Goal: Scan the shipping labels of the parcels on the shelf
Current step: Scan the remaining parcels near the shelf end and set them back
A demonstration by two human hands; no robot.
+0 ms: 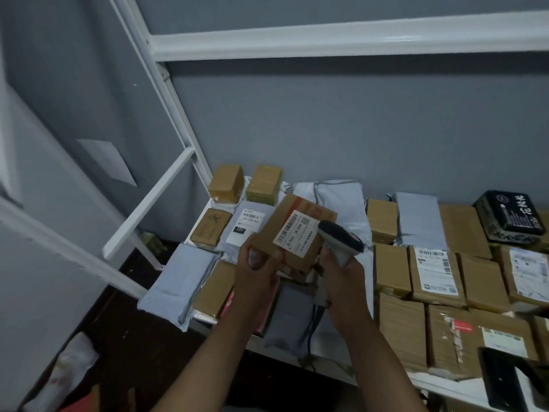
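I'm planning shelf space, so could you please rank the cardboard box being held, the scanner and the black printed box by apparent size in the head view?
1. cardboard box, held nearer the camera, which may inflate it.
2. black printed box.
3. scanner, partly hidden by the right hand.

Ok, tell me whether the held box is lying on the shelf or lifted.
Lifted: the left hand grips the cardboard box, tilted above the parcels.

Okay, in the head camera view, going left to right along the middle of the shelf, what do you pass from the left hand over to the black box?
Left hand → held cardboard box → barcode scanner in the right hand → grey mailer bag → black printed box.
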